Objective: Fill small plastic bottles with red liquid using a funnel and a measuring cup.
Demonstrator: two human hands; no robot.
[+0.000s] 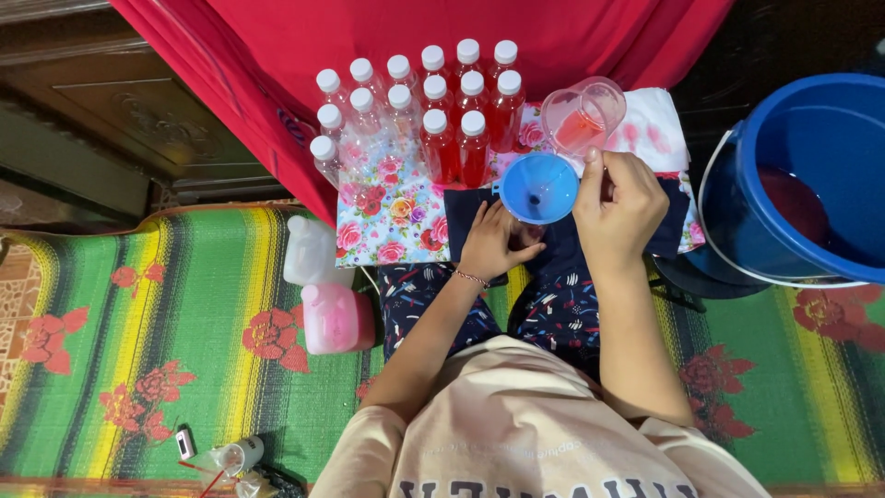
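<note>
Lower left of the frame: a small clear cup (241, 455) with a white lid, lying on its side on the green striped mat (166, 314) with red flowers; a small white rectangular item (184, 444) just beside it.

Left of centre: a white plastic jug (309, 249) and, below it, a pink plastic jug (336, 318), touching each other, at the person's left knee.

Upper centre: a cluster of small clear bottles (406, 106) with white caps, standing upright on a floral cloth (392, 217). Those on the left look empty; those on the right hold red liquid.

Centre: left hand (493, 242), fingers curled around something beneath a blue funnel (539, 187); what it grips is hidden by the funnel and the hand. The funnel sits mouth-up, between both hands.

Right of centre: right hand (619, 205), clenched on the handle of a clear measuring jug (583, 115), which is tilted and holds red liquid, just above and right of the funnel. Beneath it, a white cloth (654, 129) with pink stains.

Right edge: a blue bucket (811, 120) with a white bail handle, red liquid inside, standing near the right hand.

Top: red fabric (590, 37) hanging behind the bottles.
</note>
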